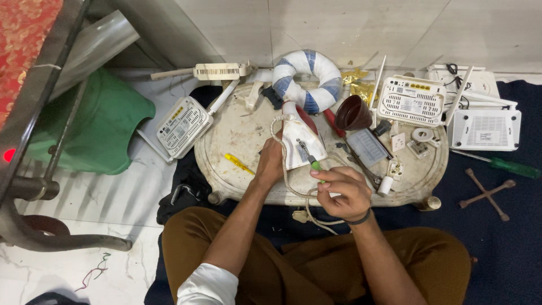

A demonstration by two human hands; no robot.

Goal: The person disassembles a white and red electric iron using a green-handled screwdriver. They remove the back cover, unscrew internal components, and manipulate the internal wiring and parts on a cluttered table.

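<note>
A white clothes iron (299,144) lies on a low oval white table (237,127), its red handle (307,120) turned away from me. My left hand (271,161) grips the iron's left side and steadies it. My right hand (341,192) holds a small green-handled screwdriver (315,165) whose tip touches the iron's rear end. The iron's braided cord (291,186) loops down off the table's front edge toward my lap.
On the table lie a blue-and-white padded ring (307,76), a brown funnel (353,113), a yellow tool (240,164), white routers (412,100), sockets and small parts. More routers (183,125) (485,129), a green screwdriver (505,165) and a cross wrench (485,195) lie around it. A green stool (104,121) stands at left.
</note>
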